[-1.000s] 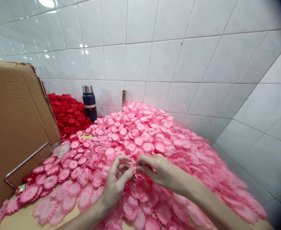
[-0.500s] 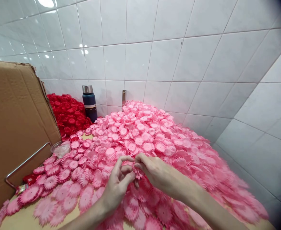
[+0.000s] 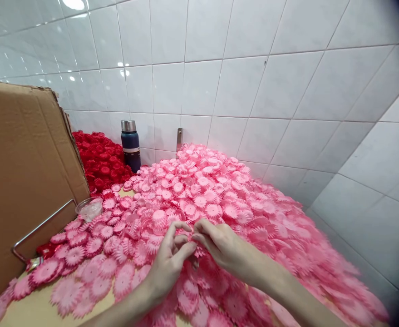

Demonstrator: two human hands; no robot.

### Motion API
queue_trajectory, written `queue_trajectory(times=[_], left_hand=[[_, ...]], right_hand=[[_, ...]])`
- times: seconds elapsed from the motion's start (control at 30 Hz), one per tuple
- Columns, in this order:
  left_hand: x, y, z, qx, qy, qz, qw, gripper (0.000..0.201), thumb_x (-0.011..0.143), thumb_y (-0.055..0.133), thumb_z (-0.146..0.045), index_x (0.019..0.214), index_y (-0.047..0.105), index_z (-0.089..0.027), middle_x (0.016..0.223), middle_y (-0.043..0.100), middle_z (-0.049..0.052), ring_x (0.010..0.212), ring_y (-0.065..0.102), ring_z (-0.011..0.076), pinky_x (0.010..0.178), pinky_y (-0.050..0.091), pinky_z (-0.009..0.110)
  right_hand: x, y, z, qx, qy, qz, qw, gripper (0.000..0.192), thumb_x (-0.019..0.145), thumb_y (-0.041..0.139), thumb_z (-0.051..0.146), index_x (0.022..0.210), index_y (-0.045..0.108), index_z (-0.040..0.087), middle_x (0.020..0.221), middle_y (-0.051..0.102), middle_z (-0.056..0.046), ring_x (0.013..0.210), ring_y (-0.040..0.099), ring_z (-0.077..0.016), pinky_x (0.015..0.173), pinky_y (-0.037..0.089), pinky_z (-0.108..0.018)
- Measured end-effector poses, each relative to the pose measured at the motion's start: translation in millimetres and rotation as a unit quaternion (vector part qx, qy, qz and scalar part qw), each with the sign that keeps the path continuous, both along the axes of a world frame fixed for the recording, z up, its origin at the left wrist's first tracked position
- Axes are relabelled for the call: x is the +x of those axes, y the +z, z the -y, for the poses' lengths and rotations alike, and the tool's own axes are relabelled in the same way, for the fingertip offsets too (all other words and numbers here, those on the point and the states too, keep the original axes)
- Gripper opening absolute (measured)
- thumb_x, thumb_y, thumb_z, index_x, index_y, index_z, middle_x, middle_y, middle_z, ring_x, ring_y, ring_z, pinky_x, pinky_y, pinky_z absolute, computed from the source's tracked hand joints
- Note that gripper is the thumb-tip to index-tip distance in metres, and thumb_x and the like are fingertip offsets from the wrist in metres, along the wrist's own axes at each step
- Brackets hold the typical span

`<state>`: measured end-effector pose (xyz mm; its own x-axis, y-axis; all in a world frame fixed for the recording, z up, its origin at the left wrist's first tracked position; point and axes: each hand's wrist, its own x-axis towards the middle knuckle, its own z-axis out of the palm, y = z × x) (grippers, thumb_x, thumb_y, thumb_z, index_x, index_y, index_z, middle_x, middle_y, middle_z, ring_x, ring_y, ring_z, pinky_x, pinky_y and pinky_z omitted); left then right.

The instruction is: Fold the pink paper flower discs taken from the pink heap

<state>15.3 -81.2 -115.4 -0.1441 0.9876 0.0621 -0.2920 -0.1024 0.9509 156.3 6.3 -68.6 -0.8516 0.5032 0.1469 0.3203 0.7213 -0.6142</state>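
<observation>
My left hand and my right hand meet fingertip to fingertip just above a big heap of pink fabric flower pieces. Both pinch one small pink flower piece between thumbs and forefingers; most of it is hidden by the fingers. The heap covers the table from the tiled wall down to my forearms.
A tall brown cardboard sheet stands at the left with a metal handle in front. Behind it lies a pile of red flower pieces. A dark blue flask stands by the wall. A small clear dish sits near the cardboard.
My hands have drawn a little closer together over the pile and the fingers have closed tighter on the pink piece. The view has shifted slightly.
</observation>
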Motion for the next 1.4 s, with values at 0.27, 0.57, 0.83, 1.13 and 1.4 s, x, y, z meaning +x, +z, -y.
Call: queue_trajectory(times=[0.27, 0.57, 0.83, 1.13, 1.4], left_hand=[[1, 1.1, 1, 0.025, 0.009, -0.025, 0.999, 0.022, 0.092, 0.057, -0.035, 0.104, 0.045, -0.021, 0.066, 0.056, -0.005, 0.06, 0.054, 0.0093, 0.058, 0.043, 0.02], [2, -0.7, -2, 0.029, -0.021, -0.033, 0.999, 0.026, 0.09, 0.061, -0.031, 0.107, 0.044, -0.021, 0.076, 0.062, -0.002, 0.067, 0.061, 0.0122, 0.063, 0.049, 0.024], [0, 3.9, 0, 0.012, -0.001, -0.047, 0.999, 0.027, 0.091, 0.06, -0.027, 0.11, 0.041, -0.021, 0.061, 0.065, -0.003, 0.059, 0.057, 0.0099, 0.063, 0.043, 0.022], [6, -1.4, -1, 0.021, -0.027, -0.011, 0.999, 0.03, 0.087, 0.065, -0.03, 0.11, 0.05, -0.019, 0.072, 0.064, -0.001, 0.071, 0.064, 0.0136, 0.072, 0.05, 0.027], [4, 2.6, -3, 0.018, 0.0, -0.007, 1.0, 0.027, 0.085, 0.067, -0.032, 0.101, 0.05, -0.018, 0.068, 0.068, 0.001, 0.064, 0.065, 0.0144, 0.065, 0.051, 0.026]], right_hand=[[8, 5.9, -4, -0.038, 0.024, -0.001, 0.999, 0.02, 0.091, 0.059, 0.04, 0.093, 0.054, 0.021, 0.082, 0.062, -0.001, 0.069, 0.056, -0.014, 0.059, 0.042, -0.025], [11, 7.4, -11, 0.074, 0.011, -0.011, 0.997, 0.012, 0.096, 0.046, 0.019, 0.086, 0.053, 0.02, 0.075, 0.06, 0.001, 0.065, 0.052, -0.0131, 0.059, 0.039, -0.026], [0, 0.3, -8, 0.189, -0.118, -0.087, 0.971, 0.018, 0.097, 0.037, 0.02, 0.083, 0.048, 0.018, 0.072, 0.057, -0.004, 0.06, 0.053, -0.0168, 0.055, 0.041, -0.03], [48, 28.5, -52, 0.244, -0.331, -0.116, 0.904, 0.041, 0.09, 0.051, 0.054, 0.107, 0.059, 0.017, 0.106, 0.068, -0.015, 0.096, 0.064, -0.0322, 0.077, 0.049, -0.045], [13, 25.5, -5, 0.031, -0.013, -0.087, 0.996, 0.024, 0.083, 0.068, 0.028, 0.104, 0.062, 0.02, 0.096, 0.069, -0.007, 0.084, 0.064, -0.0197, 0.073, 0.053, -0.035]])
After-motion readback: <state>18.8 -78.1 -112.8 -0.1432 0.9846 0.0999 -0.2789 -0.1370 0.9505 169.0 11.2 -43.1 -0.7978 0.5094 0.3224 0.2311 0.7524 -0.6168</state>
